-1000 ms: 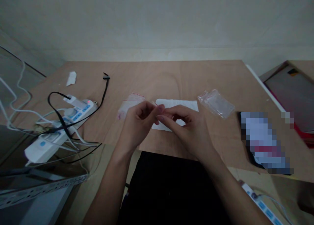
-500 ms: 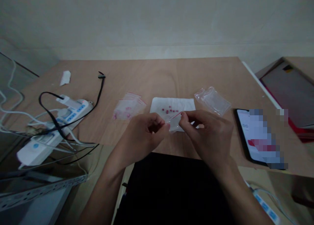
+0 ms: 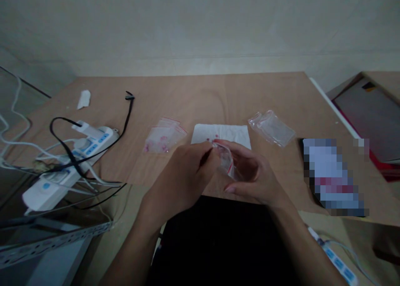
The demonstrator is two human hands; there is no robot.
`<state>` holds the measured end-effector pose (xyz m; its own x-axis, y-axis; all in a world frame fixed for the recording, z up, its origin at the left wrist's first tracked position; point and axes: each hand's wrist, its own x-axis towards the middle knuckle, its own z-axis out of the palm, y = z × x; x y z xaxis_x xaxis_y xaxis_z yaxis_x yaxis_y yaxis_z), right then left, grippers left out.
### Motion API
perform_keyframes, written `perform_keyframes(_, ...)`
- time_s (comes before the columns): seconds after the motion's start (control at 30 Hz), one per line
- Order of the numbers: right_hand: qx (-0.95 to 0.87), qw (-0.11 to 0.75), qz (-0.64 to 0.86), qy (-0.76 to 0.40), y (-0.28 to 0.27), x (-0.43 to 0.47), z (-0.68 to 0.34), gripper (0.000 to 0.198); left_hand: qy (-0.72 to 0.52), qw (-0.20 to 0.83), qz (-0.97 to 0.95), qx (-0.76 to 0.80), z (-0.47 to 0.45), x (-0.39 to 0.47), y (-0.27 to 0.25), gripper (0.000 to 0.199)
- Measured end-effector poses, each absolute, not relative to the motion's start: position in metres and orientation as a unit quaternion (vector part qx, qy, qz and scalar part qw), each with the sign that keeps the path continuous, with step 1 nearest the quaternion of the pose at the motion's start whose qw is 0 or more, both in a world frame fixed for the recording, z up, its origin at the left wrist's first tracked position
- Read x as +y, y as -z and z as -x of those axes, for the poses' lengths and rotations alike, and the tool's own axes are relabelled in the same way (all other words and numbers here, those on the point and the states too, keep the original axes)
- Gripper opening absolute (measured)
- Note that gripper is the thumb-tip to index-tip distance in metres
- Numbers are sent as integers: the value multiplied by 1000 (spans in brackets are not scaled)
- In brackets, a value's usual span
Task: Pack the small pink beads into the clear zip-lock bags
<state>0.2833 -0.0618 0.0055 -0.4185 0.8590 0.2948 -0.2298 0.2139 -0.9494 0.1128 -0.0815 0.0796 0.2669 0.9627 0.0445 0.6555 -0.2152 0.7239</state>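
Observation:
A small clear zip bag (image 3: 225, 157) with a red strip along its mouth is between my hands, above the front of a white paper sheet (image 3: 200, 132). My left hand (image 3: 190, 169) is closed, pinching the bag at its left side. Curved around the bag from the right, my right hand (image 3: 258, 173) supports it with its fingers, its thumb held apart below. The index fingertip reaches the bag's far end beside my left fingers. A few small red beads (image 3: 216, 136) show on the sheet; my hands hide the rest.
Left of the sheet lie several zip bags (image 3: 165, 136) with pinkish-red bits inside. Clear bags (image 3: 271, 128) lie to the right, near a phone (image 3: 331, 177). A power strip (image 3: 93, 146) with tangled cables and a paper scrap (image 3: 83, 99) occupy the table's left side.
The bag has turned from lying stretched between both pinching hands to standing steeply, its red strip facing right. My right hand has opened around it, and my left hand has shifted slightly right.

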Motion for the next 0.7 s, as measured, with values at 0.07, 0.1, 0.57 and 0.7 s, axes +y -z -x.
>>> perform_keyframes(0.07, -611, 472, 251, -583, -8, -60, -283, 70, -232, 258, -757, 554, -114, -82, -80, 33)
perform_keyframes(0.1, -611, 469, 251, -586, -10, -60, -283, 68, -219, 236, -767, 555, -114, -81, -80, 33)
perform_keyframes(0.57, -649, 470, 304, -515, -25, -52, -289, 46, -257, 345, -745, 509, -105, -60, -85, 40)
perform_keyframes(0.7, -686, 436, 340, -473, -26, -52, -291, 43, -276, 419, -700, 509, -103, -59, -78, 27)
